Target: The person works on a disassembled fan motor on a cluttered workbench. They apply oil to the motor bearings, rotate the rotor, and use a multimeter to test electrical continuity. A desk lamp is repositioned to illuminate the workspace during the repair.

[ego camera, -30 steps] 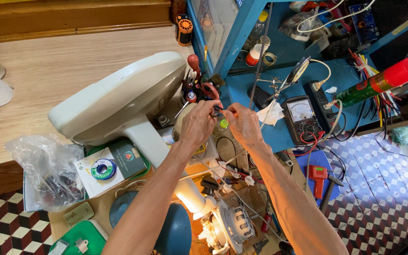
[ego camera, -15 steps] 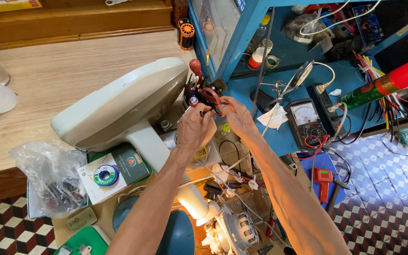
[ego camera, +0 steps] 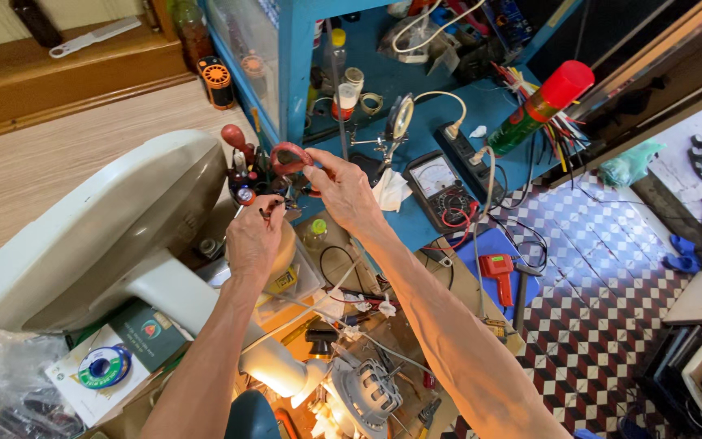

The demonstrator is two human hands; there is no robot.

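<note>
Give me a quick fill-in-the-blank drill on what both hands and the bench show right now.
1. The right hand pinches a red ____ handle.
2. The left hand rests beside the fan's large ____ base.
3. The analog multimeter lies on the ____ shelf.
4. The spray can has a ____ cap.

Missing words: looped; cream; blue; red

The left hand (ego camera: 255, 242) closed over a small dark tool whose tip and kind were too small to tell, and the right hand (ego camera: 343, 189) hid most of the red-handled pliers (ego camera: 290, 156), so their jaws could not be seen. The fan base (ego camera: 99, 236) covered whatever stood behind it in the tool cup (ego camera: 245, 180), and the plastic bag (ego camera: 2, 390) was cut off by the left and bottom edges. The motor (ego camera: 367, 394) lay partly under the right forearm, its wiring too tangled to follow.
</note>
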